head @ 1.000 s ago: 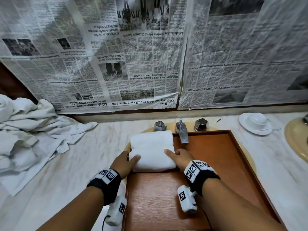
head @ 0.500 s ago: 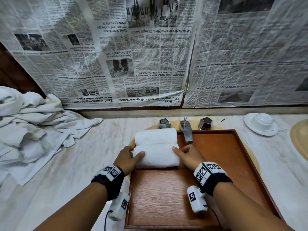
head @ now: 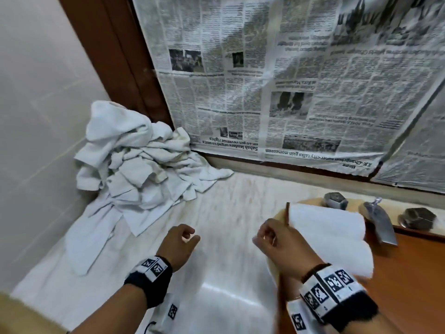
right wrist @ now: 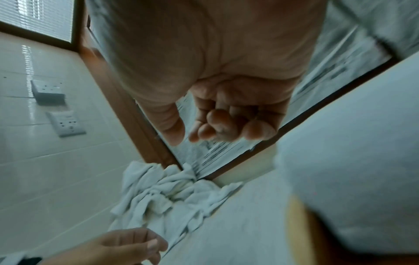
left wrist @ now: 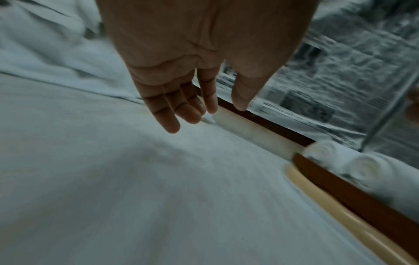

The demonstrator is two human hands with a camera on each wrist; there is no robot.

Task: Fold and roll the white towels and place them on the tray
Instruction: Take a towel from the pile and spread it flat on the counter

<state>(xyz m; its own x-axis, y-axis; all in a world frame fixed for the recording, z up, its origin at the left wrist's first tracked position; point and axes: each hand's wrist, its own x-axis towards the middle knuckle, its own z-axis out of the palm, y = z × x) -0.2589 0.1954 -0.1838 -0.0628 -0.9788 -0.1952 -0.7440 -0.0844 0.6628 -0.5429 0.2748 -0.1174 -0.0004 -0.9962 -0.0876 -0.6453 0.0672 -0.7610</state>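
Note:
Two rolled white towels lie side by side at the far left end of the wooden tray. A loose pile of white towels is heaped in the counter's left corner. My left hand hovers over the marble counter between the pile and the tray, fingers relaxed and empty. My right hand hangs at the tray's left rim, loosely curled and holding nothing. The left wrist view shows my left hand empty, with the rolled towels' ends to its right. In the right wrist view my right hand is empty above the pile.
A metal faucet and two faceted knobs stand just behind the tray. Newspaper covers the wall behind the counter. A tiled wall with sockets closes the left side, right behind the pile.
Both hands have let go of the nearer rolled towel and moved left off the tray. The head view has swung left toward the towel pile.

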